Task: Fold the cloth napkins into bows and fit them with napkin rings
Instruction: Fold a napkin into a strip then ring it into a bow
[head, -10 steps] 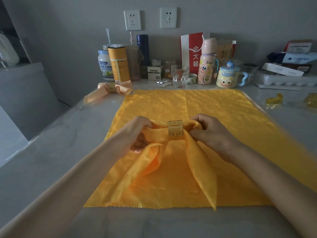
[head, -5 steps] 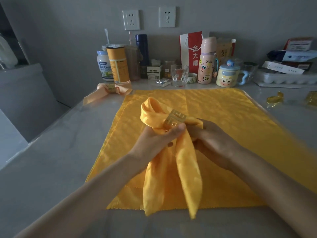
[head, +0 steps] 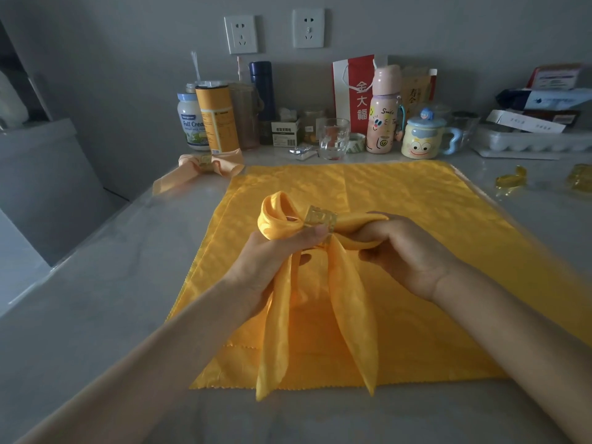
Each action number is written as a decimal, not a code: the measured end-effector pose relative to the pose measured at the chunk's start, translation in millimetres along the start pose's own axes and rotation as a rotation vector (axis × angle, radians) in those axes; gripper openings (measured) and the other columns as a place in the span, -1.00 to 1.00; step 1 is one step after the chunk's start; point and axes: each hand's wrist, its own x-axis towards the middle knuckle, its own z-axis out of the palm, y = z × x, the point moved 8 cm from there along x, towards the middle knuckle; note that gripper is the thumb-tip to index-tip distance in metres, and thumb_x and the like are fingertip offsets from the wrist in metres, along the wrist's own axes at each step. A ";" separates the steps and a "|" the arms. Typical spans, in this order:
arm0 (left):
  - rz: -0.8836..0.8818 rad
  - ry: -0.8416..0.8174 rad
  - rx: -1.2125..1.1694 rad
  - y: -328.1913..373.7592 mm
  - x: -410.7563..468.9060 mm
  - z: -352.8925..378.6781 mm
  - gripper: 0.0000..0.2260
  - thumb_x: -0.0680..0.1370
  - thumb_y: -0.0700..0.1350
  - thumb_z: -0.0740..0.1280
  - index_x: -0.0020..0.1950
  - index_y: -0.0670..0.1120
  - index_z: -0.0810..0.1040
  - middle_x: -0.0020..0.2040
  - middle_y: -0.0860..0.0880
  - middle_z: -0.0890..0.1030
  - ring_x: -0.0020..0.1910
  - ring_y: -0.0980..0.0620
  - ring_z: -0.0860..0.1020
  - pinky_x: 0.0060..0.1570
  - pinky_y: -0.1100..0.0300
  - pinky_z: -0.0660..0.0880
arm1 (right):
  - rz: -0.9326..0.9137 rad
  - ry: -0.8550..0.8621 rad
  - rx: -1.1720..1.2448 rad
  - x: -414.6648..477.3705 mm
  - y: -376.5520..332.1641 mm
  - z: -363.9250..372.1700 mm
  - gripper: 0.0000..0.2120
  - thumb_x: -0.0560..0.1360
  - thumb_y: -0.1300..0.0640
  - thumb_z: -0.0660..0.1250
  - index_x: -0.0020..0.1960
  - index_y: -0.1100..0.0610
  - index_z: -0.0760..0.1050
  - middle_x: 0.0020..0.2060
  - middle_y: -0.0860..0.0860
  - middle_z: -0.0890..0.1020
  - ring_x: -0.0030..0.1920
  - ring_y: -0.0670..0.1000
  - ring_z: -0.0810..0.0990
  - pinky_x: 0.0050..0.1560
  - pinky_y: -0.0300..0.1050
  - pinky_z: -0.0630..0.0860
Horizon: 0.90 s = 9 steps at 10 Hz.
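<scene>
A yellow napkin bow (head: 278,219) is lifted off the table, its two tails hanging toward the near edge. A gold napkin ring (head: 320,219) sits round its middle. My left hand (head: 275,261) grips the bow's left loop just beside the ring, thumb against the ring. My right hand (head: 407,254) holds the right loop, fingers curled round the cloth. Beneath them several flat yellow napkins (head: 400,200) lie stacked. A finished pale peach bow (head: 198,169) with its ring lies at the back left.
Two spare gold rings (head: 509,181) (head: 581,179) lie at the right. Along the back wall stand jars, a glass (head: 333,139), a pink bottle (head: 382,113), a yellow mug (head: 423,137) and an egg tray (head: 525,142). The table edge drops off at the left.
The bow was lying on the stack a second ago; both hands have lifted it, so its tails now hang, and the ring has tilted.
</scene>
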 end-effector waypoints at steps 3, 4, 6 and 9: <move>-0.071 -0.007 0.033 -3.6 0.1 -5.2 -0.71 0.28 -0.08 0.47 -0.02 -0.05 0.62 -0.07 -0.08 0.69 -0.01 -0.11 0.64 0.13 -0.04 0.53 | 0.015 -0.209 -0.148 -6.3 -8.5 -0.4 -0.71 0.33 0.02 0.39 -0.05 0.19 0.53 -0.16 0.07 0.60 -0.10 0.03 0.56 0.04 -0.08 0.44; -0.044 -0.020 0.072 -3.5 -0.9 1.0 -0.66 0.43 -0.28 0.41 0.20 -0.21 0.53 0.11 -0.20 0.61 0.13 -0.17 0.57 0.19 -0.06 0.49 | 0.006 -0.223 -0.285 -8.2 -9.6 -2.2 -0.57 0.30 -0.09 0.38 -0.01 0.23 0.60 -0.15 0.09 0.67 -0.15 0.04 0.63 -0.02 -0.16 0.51; -0.021 -0.039 0.102 -12.2 10.3 -3.2 -0.61 0.44 -0.26 0.43 0.25 -0.24 0.48 0.11 -0.20 0.59 0.03 -0.07 0.58 0.07 0.05 0.54 | -0.036 -0.198 -0.215 -6.0 -10.7 -1.6 -0.86 0.45 0.25 0.34 -0.01 0.13 0.60 -0.21 0.00 0.68 -0.21 -0.09 0.64 -0.22 -0.31 0.55; -0.113 -0.005 0.083 -22.4 19.0 -18.9 -0.59 0.43 0.03 0.46 0.21 -0.11 0.54 0.06 -0.12 0.64 -0.06 -0.02 0.61 -0.01 0.06 0.54 | 0.064 -0.235 0.304 -8.7 -7.0 5.9 -0.55 0.23 -0.03 0.48 0.06 0.13 0.56 -0.17 0.06 0.65 -0.22 -0.01 0.63 -0.21 -0.21 0.58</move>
